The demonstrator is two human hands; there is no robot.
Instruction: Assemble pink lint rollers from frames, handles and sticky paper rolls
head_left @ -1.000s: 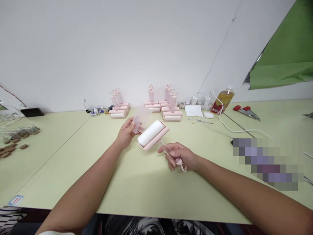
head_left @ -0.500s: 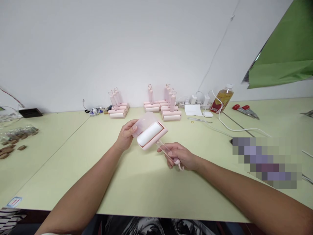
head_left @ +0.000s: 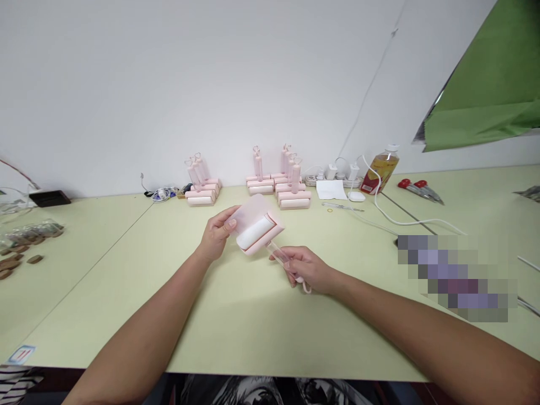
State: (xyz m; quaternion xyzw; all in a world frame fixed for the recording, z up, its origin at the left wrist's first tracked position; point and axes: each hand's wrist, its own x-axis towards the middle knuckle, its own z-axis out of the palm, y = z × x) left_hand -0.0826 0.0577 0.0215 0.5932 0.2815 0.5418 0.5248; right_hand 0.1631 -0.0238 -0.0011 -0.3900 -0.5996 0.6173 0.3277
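Cannot see through the pixelated patch (head_left: pixel 455 280) at right, nor read the bottle label (head_left: pixel 371 182). Cannot see all of the left hand (head_left: pixel 217 232), partly behind the cover (head_left: pixel 252 210), nor the green sheet (head_left: pixel 483 90) beyond the top and right edges.

A pale green table (head_left: pixel 236 326) carries pink rollers (head_left: pixel 294 200), a bottle (head_left: pixel 383 169) and red-handled tools (head_left: pixel 422 190).

Bare forearms (head_left: pixel 158 315), black-and-white printed garment (head_left: pixel 253 392)
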